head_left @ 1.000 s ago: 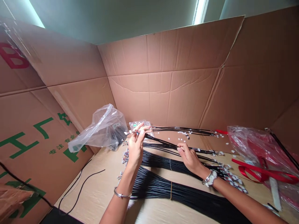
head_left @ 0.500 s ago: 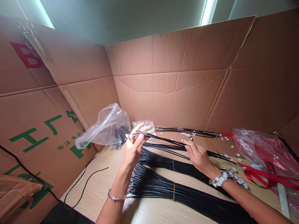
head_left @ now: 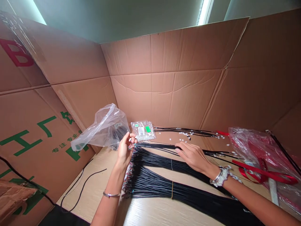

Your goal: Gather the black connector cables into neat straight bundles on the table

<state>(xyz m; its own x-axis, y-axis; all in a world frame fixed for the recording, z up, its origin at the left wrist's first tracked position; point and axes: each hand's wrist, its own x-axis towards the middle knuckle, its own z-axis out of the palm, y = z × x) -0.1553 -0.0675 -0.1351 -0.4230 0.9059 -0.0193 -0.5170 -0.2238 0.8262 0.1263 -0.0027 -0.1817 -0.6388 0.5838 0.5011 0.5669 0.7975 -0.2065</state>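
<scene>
Above cables (head_left: 155,161), L hand (head_left: 125,147) upright w/ fingers pinching wire ends (head_left: 131,145), R hand (head_left: 191,157) palm-down.

Two tied black cable bundles (head_left: 195,201) lay on one surface (head_left: 94,185), with one pale tie (head_left: 171,164) and one tan band (head_left: 172,190). There were two looser groups: one front cable group (head_left: 157,145) and one rear cable group (head_left: 188,131), their strands too crowded to count. One small packet (head_left: 147,136) carried two green labels (head_left: 148,129) and one white label (head_left: 141,131). One large clear bag (head_left: 101,128), two metal bracelets (head_left: 112,195), one white wristband (head_left: 223,177) and over five scattered white pieces (head_left: 170,139) also showed.
</scene>
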